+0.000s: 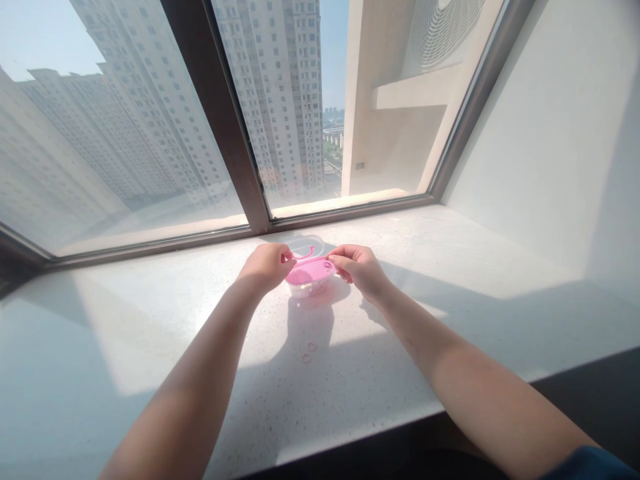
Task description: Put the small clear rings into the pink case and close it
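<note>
Fingers of the left hand close on the left edge of a small pink-lidded clear box standing mid-way along the stone window sill; the right hand pinches its right edge. Two thin rings lie nearer.

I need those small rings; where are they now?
In the head view, the two rings lie on the sill near the middle, nearer the person than the pink-lidded box.
</note>
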`<state>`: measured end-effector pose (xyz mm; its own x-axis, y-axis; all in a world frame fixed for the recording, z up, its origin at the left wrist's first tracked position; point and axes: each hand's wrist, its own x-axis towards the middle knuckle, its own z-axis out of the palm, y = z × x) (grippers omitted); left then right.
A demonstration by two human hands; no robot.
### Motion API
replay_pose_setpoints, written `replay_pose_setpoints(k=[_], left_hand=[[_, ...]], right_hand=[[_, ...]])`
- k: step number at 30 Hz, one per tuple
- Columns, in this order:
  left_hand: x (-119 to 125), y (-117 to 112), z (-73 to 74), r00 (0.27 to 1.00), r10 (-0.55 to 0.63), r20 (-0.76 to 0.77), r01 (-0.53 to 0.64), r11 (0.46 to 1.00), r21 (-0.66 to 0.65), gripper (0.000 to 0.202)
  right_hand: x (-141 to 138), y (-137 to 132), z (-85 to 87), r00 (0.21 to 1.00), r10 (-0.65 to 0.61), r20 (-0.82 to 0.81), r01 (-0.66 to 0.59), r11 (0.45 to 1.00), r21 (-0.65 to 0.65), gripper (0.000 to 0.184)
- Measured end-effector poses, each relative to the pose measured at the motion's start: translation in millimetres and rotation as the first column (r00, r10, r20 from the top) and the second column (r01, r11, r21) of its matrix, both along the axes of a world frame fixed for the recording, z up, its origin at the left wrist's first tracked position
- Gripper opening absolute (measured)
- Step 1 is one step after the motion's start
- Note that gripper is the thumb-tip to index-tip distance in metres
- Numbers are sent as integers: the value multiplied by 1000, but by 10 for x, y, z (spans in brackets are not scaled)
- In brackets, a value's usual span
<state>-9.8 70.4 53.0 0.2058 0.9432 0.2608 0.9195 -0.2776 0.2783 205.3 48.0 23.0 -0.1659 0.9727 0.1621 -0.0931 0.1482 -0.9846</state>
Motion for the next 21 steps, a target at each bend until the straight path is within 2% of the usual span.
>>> replay_pose_setpoints(k=[2, 4, 6, 7, 9, 11, 14, 18, 21], left_hand=[[-33, -81, 57, 999, 29, 29, -30, 999, 19, 13], [-56, -225, 110, 998, 10, 62, -13, 999, 40, 14], [-68, -410, 135, 993, -89, 81, 85, 995, 50, 14], [-69, -508, 131, 984, -151, 94, 152, 988, -3, 16], [-60, -689, 81, 959, -245, 144, 270, 944, -189, 17], [-41, -829, -16, 936, -304, 179, 349, 869, -350, 12], [-4, -935, -206, 922, -333, 199, 388, 791, -473, 11], [37, -941, -415, 939, -318, 128, 337, 787, -517, 13], [63, -935, -474, 949, -295, 110, 309, 802, -512, 15]], right_hand=[[6, -11, 0, 1000, -3, 21, 3, 1000, 21, 18], [17, -33, 1, 998, 17, 56, -21, 998, 65, 18], [30, -67, 6, 987, 124, 97, -135, 984, 115, 18], [33, -88, 10, 966, 218, 138, -236, 963, 132, 18], [27, -136, 12, 858, 424, 289, -475, 870, 135, 18], [-3, -183, -3, 695, 527, 488, -647, 755, 106, 17], [-75, -221, -81, 549, 500, 669, -730, 678, 92, 13], [-152, -195, -232, 474, 473, 742, -756, 651, 68, 12], [-181, -177, -300, 448, 461, 766, -764, 642, 61, 12]])
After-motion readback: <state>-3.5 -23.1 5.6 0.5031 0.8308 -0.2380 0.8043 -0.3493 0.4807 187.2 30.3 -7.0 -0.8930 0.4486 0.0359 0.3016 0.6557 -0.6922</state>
